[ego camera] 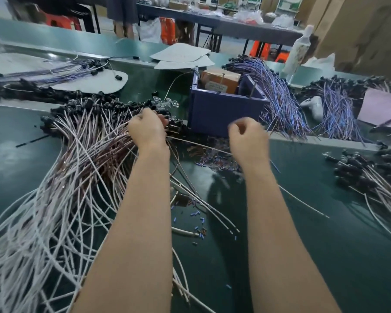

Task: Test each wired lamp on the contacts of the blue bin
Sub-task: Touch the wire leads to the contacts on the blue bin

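The blue bin [224,114] stands in the middle of the green table, with a brown box inside and upright metal pins [254,88] at its rim. A big pile of white-wired lamps [81,141] with black heads fans out on the left. My left hand [148,129] is at that pile's right edge, left of the bin, fingers curled round black lamp heads. My right hand [248,137] hovers just in front of the bin's near wall, fingers curled and blurred. Whether it pinches a wire is unclear. A thin wire [201,145] runs between both hands.
Heaps of blue-wired lamps [278,96] lie right of the bin and further right [339,109]. More white-wired lamps [368,177] sit at the right edge. Small blue and red sleeves [196,215] litter the table between my forearms. White sheets [181,56] lie behind the bin.
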`<action>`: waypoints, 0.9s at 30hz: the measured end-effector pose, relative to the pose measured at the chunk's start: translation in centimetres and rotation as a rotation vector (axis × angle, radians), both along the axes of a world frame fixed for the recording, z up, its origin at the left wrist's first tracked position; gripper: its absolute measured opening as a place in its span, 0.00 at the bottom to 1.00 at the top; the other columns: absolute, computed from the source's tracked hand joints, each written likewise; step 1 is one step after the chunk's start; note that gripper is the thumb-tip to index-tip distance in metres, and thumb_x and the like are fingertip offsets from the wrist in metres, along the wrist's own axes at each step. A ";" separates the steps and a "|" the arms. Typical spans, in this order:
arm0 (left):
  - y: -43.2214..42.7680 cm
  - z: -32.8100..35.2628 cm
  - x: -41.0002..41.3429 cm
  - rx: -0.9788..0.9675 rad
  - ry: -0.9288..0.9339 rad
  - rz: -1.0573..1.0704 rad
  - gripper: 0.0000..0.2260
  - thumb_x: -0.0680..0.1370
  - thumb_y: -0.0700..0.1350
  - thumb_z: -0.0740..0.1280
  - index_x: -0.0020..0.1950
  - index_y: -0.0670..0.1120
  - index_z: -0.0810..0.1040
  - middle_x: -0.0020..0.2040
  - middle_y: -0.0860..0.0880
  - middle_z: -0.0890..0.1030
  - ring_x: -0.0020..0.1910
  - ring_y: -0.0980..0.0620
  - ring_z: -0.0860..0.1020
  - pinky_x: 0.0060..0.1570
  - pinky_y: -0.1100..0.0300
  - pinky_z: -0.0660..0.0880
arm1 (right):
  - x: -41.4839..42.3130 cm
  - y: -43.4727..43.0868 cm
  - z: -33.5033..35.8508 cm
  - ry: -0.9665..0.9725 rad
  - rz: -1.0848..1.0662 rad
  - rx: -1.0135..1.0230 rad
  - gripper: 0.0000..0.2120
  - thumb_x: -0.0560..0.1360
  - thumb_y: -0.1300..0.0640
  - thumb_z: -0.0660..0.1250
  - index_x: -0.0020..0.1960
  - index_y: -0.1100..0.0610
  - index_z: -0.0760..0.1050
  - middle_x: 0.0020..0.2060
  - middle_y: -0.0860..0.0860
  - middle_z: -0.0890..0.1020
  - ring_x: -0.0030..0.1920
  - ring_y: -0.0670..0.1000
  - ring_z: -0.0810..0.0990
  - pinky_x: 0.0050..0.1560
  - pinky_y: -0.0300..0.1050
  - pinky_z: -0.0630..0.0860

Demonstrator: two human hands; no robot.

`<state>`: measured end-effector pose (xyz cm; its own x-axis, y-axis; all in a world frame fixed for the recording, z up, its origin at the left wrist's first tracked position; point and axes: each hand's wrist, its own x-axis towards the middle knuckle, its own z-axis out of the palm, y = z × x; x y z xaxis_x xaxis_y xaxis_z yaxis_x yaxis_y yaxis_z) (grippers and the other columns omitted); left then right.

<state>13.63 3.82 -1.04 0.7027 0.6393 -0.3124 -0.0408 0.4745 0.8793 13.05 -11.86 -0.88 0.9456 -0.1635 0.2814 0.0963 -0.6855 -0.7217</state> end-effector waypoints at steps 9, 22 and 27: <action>0.0 -0.6 0.2 0.093 0.052 0.014 0.09 0.80 0.39 0.53 0.49 0.41 0.72 0.36 0.50 0.73 0.32 0.55 0.69 0.29 0.64 0.65 | 1.0 8.3 -3.2 0.258 0.256 -0.501 0.21 0.78 0.45 0.61 0.65 0.55 0.72 0.64 0.55 0.74 0.65 0.59 0.68 0.64 0.56 0.65; 0.0 0.6 -0.3 0.006 -0.065 0.251 0.15 0.82 0.41 0.53 0.63 0.35 0.72 0.61 0.40 0.77 0.56 0.43 0.75 0.47 0.60 0.69 | 0.7 4.1 -1.1 -0.053 0.195 0.086 0.09 0.79 0.55 0.62 0.48 0.56 0.80 0.42 0.50 0.84 0.45 0.49 0.80 0.40 0.35 0.71; 0.4 0.1 0.5 0.222 0.014 0.210 0.09 0.81 0.42 0.54 0.42 0.44 0.68 0.37 0.52 0.70 0.34 0.56 0.67 0.30 0.66 0.65 | 0.4 0.3 1.6 -0.110 0.091 0.709 0.11 0.80 0.60 0.59 0.40 0.52 0.73 0.37 0.48 0.81 0.41 0.47 0.80 0.45 0.39 0.76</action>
